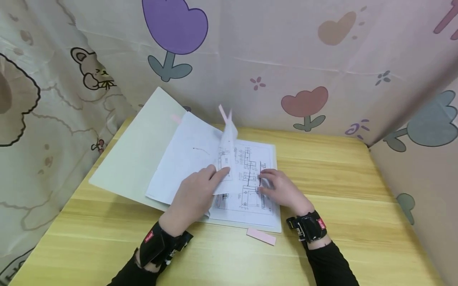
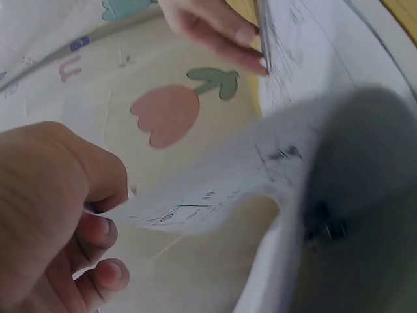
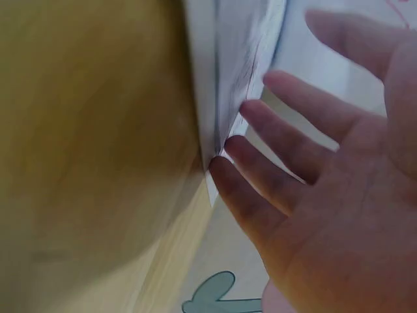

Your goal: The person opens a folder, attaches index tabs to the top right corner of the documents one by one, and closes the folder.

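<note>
A folder with a pale cover [image 1: 130, 153] lies spread on the table, holding sheets printed with line drawings [image 1: 249, 200]. My left hand [image 1: 195, 194] pinches the edge of a lifted, curling page [image 1: 228, 151] between thumb and forefinger. The left wrist view shows that page [image 2: 189, 208] bending away from the left hand [image 2: 58, 208]. On the right-hand sheet rest the fingertips of my right hand [image 1: 282, 188]. In the right wrist view the right hand [image 3: 313, 163] has extended, spread fingers at the paper's edge. A pink tab [image 1: 222, 113] sticks up at the lifted page's top.
A loose pink strip [image 1: 261, 237] lies on the wooden table [image 1: 322, 167], just below the folder. Another pink tab [image 1: 176, 118] shows beside the left sheet. Printed cloth [image 1: 247, 51] hangs behind the table and along both sides.
</note>
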A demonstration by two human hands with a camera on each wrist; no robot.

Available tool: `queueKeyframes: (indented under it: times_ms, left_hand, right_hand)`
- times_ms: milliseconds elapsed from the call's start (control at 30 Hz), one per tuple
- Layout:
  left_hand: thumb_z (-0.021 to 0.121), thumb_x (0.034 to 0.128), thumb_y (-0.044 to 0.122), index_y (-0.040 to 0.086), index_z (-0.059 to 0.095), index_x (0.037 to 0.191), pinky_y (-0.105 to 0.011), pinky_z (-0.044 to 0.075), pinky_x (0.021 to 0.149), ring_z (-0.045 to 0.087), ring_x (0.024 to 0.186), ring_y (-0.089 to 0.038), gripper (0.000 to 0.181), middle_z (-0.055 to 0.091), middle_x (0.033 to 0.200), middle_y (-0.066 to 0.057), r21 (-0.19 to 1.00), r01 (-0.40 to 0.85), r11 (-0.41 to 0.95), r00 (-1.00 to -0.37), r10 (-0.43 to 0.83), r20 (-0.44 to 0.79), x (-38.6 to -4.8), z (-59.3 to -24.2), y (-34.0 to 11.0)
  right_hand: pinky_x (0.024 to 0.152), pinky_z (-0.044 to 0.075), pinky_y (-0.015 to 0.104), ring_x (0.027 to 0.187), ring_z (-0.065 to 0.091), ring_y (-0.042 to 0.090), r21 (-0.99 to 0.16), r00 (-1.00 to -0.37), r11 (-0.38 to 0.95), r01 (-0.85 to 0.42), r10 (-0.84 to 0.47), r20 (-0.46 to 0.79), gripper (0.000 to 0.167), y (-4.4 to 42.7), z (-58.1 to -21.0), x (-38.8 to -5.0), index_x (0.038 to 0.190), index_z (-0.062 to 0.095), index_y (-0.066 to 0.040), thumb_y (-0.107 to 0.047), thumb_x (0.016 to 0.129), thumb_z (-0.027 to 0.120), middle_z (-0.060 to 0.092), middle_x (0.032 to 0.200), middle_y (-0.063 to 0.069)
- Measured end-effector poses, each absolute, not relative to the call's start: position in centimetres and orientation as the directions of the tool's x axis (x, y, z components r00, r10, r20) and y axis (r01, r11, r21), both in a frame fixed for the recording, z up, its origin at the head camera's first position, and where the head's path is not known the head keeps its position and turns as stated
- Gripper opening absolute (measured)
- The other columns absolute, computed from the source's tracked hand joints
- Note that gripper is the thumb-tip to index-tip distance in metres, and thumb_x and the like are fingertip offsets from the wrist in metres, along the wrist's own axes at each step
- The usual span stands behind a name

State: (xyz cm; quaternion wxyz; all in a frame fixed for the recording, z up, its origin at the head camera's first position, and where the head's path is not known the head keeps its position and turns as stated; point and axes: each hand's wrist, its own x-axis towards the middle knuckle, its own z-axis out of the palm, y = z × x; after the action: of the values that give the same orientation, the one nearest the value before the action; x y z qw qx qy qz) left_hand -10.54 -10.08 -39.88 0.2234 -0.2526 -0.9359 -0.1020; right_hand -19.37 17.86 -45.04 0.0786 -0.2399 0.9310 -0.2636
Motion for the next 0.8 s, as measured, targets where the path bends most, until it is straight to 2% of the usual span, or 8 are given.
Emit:
queueKeyframes:
  times_ms: [133, 300, 467, 600, 800]
  left_hand:
    - [0.082, 0.0866, 0.003, 0.007, 0.063, 0.138, -0.023, 0.029, 0.053, 0.032, 0.060, -0.014, 0.055, 0.050, 0.085, -0.003, 0.065, 0.455, 0.888, -0.815, 0.386, 0.433, -10.0, -40.0, -11.5]
    - [0.079, 0.0847, -0.006, 0.006, 0.064, 0.135, -0.025, 0.030, 0.056, 0.035, 0.063, -0.017, 0.054, 0.052, 0.088, -0.004, 0.068, 0.385, 0.921, -0.864, 0.333, 0.379, -9.5, -40.4, -13.3]
    - [0.076, 0.0849, -0.011, 0.006, 0.066, 0.132, -0.025, 0.029, 0.056, 0.036, 0.064, -0.017, 0.051, 0.053, 0.088, -0.006, 0.068, 0.364, 0.929, -0.884, 0.321, 0.339, -9.4, -41.0, -14.6]
    - [0.077, 0.0812, -0.014, 0.005, 0.065, 0.132, -0.025, 0.029, 0.056, 0.036, 0.064, -0.018, 0.055, 0.051, 0.088, -0.007, 0.071, 0.349, 0.934, -0.897, 0.311, 0.315, -9.4, -41.4, -15.3]
    - [0.075, 0.0809, -0.016, 0.005, 0.061, 0.141, -0.027, 0.033, 0.058, 0.040, 0.072, -0.022, 0.065, 0.050, 0.098, -0.013, 0.090, 0.303, 0.949, -0.915, 0.263, 0.306, -9.5, -42.2, -16.0]
  right_hand:
    - [0.117, 0.034, 0.061, 0.145, 0.041, 0.045, -0.472, -0.867, 0.779, -0.413, -0.495, -0.058, 0.057, 17.9, -45.2, -19.1, 0.141, 0.062, -0.003, -0.025, 0.092, 0.079, 0.047, 0.156, 0.020]
    - [0.118, 0.033, 0.059, 0.145, 0.040, 0.043, -0.447, -0.865, 0.788, -0.423, -0.499, -0.061, 0.059, 17.7, -45.2, -19.0, 0.142, 0.062, -0.004, -0.025, 0.090, 0.081, 0.046, 0.157, 0.018]
    - [0.118, 0.034, 0.060, 0.145, 0.041, 0.044, -0.443, -0.864, 0.788, -0.428, -0.500, -0.056, 0.060, 17.6, -45.1, -19.0, 0.142, 0.062, -0.004, -0.024, 0.089, 0.082, 0.046, 0.157, 0.018]
    - [0.116, 0.036, 0.060, 0.144, 0.041, 0.044, -0.450, -0.865, 0.786, -0.423, -0.499, -0.057, 0.060, 17.6, -45.2, -19.0, 0.141, 0.063, -0.005, -0.023, 0.088, 0.083, 0.047, 0.157, 0.019]
    - [0.116, 0.036, 0.060, 0.144, 0.042, 0.045, -0.448, -0.866, 0.787, -0.424, -0.497, -0.053, 0.059, 17.5, -45.2, -18.9, 0.140, 0.063, -0.005, -0.023, 0.088, 0.083, 0.048, 0.156, 0.019]
